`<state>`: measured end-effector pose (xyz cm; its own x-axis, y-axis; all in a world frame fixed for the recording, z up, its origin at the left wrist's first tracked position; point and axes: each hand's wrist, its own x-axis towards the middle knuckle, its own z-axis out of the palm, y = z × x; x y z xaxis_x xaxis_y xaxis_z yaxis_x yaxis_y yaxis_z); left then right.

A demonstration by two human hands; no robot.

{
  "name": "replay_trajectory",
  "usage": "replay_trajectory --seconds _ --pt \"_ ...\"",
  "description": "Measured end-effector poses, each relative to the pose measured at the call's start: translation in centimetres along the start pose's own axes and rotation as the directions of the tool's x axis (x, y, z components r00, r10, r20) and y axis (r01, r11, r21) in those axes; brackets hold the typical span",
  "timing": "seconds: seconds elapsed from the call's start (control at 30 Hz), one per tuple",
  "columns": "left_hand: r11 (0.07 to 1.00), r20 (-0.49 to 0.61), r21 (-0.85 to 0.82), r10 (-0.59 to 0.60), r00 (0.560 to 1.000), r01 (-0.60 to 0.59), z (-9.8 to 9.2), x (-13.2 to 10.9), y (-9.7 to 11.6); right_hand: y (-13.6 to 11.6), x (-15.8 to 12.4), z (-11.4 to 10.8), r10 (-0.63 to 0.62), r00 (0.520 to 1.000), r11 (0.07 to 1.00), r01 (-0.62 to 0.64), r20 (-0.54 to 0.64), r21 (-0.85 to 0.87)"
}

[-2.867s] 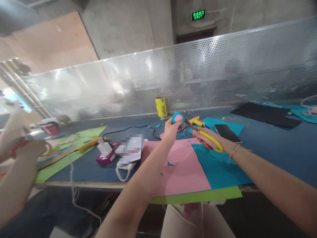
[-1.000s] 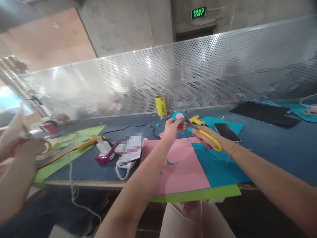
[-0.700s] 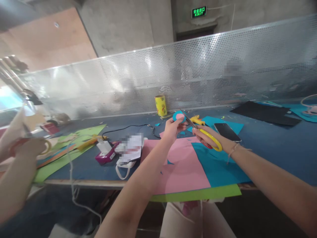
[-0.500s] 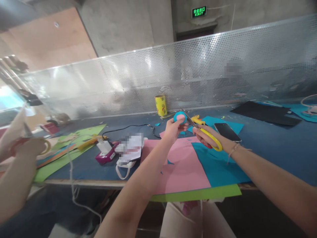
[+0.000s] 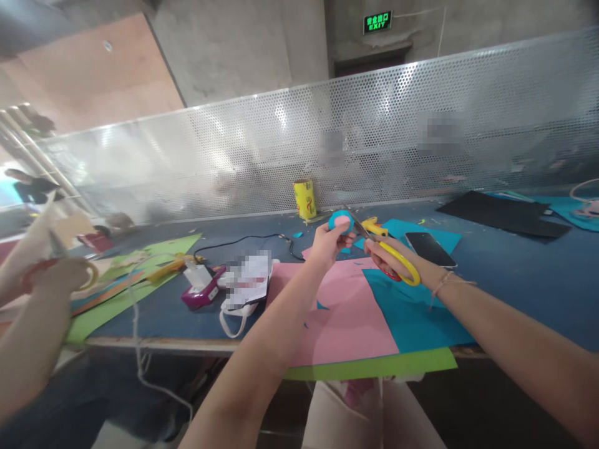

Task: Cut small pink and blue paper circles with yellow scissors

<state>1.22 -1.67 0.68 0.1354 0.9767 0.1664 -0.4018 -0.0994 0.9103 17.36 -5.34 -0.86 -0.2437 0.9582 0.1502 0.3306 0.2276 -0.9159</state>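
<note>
— Concrete wall [image 5: 257,56] out back, perforated metal screen [image 5: 262,143] along the far side of a blue table [image 5: 524,274]. Any writing you can make out?

— Yep, green-lit sign [image 5: 377,22] up top says EXIT, with Chinese characters above that. Yellow can [image 5: 305,199] by the screen has red print, too blurry for me to read. White card [image 5: 250,284] left of the pink sheet [image 5: 349,327] is partly pixelated.

— ok and the hands?

— Left hand [image 5: 330,242] is pinching a small blue disc [image 5: 334,219] with a pink patch, thumb on top, up past the pink sheet's far edge. Right hand [image 5: 380,254] is wrapped round the yellow and red handles of some scissors [image 5: 406,264]. Blades are right by the disc's right side, can't tell if they're biting into it.

— What's around them?

— Blue scraps [image 5: 322,305] on the pink sheet, blue sheet [image 5: 421,318] to its right, green one [image 5: 374,372] poking out along the near edge. Phone [image 5: 430,249] lies near the right wrist. Far left, a co-worker's arm [image 5: 35,333].
</note>
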Motion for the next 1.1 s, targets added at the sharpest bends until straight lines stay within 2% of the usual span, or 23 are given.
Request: replay_trajectory --seconds 0.2,0.4,0.6,1.1 --pt "0.998 0.049 0.045 -0.041 0.998 0.039 0.1 -0.4 0.2 0.1 0.0 -0.1 0.020 0.996 0.998 -0.025 0.082 0.062" --pt "0.994 0.075 0.071 -0.089 0.993 0.083 0.4 -0.8 0.5 0.5 0.0 -0.2 -0.077 0.987 0.994 0.065 0.138 0.091" --pt "0.987 0.124 0.091 -0.141 0.982 0.130 0.4 -1.2 0.6 1.2 0.1 -0.3 -0.144 0.979 0.987 0.132 0.147 0.089" --pt "0.987 0.186 0.096 -0.141 0.972 0.125 0.2 -1.0 0.1 0.8 -0.1 0.3 -0.132 0.990 0.989 0.127 0.055 0.080"
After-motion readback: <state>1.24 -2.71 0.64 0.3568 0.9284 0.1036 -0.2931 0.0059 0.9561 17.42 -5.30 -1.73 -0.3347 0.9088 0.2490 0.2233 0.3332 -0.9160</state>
